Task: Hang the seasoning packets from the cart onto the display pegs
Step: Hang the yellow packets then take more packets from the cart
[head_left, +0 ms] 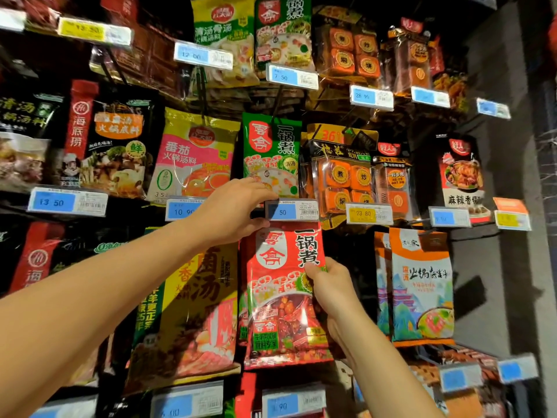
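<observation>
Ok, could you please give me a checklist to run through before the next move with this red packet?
1. Right hand pinches the red seasoning packet at its right edge: ok.
2. Left hand pinches the left end of the price tag above the packet: ok.
3. Packet's hang hole on the peg: cannot tell, hidden behind the tag.
4. Packet upright, front facing out: ok.
5. Packet apart from the orange-and-white packet on its right: ok.

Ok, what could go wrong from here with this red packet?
The right hand pinches the red packet only at its right edge, so it may tilt or slip. The left hand and the price tag it holds hide the packet's top, so hanging it is partly blind.
</observation>
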`<state>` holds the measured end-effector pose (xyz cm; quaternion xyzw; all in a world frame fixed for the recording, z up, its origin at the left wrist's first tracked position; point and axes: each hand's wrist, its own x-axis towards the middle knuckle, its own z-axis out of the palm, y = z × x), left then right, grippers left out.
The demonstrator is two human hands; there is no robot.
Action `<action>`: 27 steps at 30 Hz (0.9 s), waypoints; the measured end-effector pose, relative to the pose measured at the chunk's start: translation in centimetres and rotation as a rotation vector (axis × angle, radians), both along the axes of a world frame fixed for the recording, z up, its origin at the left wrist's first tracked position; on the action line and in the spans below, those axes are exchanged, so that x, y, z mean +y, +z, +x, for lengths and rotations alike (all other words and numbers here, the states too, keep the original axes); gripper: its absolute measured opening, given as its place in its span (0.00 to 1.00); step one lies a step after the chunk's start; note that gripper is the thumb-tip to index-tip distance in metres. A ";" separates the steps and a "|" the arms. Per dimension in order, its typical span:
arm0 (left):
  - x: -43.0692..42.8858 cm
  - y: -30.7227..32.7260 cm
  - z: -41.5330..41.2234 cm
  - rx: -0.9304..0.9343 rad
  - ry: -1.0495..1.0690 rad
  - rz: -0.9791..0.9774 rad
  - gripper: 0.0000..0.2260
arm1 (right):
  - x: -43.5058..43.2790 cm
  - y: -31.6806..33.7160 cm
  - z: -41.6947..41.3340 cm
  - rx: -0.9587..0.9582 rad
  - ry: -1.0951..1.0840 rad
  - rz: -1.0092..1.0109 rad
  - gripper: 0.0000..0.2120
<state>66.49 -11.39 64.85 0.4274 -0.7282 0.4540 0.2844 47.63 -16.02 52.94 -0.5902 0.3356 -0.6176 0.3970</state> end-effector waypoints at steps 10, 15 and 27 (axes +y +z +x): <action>0.2 0.2 0.0 0.033 -0.024 0.024 0.25 | -1.8 -2.0 -0.1 0.254 -0.137 -0.397 0.41; -0.1 -0.1 0.2 0.055 -0.043 0.039 0.24 | -3.6 -1.8 0.8 0.280 -0.135 -0.281 0.35; -0.1 -5.0 -1.0 0.111 0.062 -0.121 0.30 | -5.3 -5.1 2.0 0.734 -0.461 -0.311 0.38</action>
